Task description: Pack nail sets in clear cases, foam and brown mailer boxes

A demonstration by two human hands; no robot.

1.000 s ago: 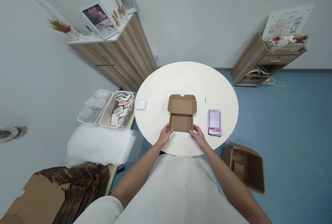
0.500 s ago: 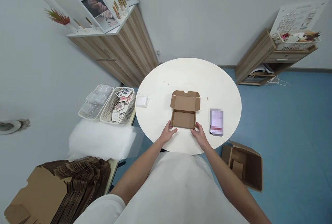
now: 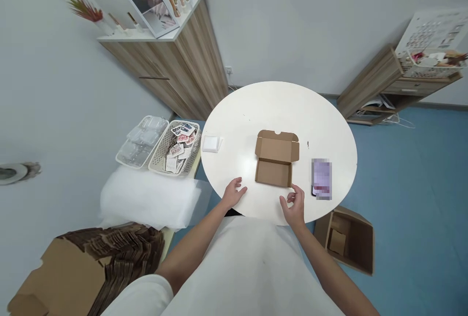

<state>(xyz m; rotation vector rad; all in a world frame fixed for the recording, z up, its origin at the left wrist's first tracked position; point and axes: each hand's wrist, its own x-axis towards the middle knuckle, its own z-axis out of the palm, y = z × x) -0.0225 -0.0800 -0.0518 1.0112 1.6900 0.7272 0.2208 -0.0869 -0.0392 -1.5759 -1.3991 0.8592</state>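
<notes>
An open cardboard box (image 3: pixel 273 172) sits on the white oval table (image 3: pixel 252 106), its lid folded back toward the wall and nothing inside. My left hand (image 3: pixel 233 194) hovers to the left of the box's near corner, apart from it, fingers spread and holding nothing. By the box's near right corner is my right hand (image 3: pixel 294 205), fingers loosely curled and apart, with nothing in it; whether a fingertip touches the cardboard I cannot tell. A phone (image 3: pixel 321 178), blurred out, lies right of the box. Small white square packets (image 3: pixel 211 144) rest at the table's left edge.
Left of the table are a basket of printed cards (image 3: pixel 179 148), a basket of clear plastic packs (image 3: pixel 142 140), a white foam sheet stack (image 3: pixel 149 196) and piled flat cardboard boxes (image 3: pixel 66 277). A larger carton (image 3: pixel 353 243) stands on the floor at right. Cabinets line the wall.
Both hands have come away from the sides of the box, the left one clearly apart from it. The view has shifted, so everything appears a little further right or lower.
</notes>
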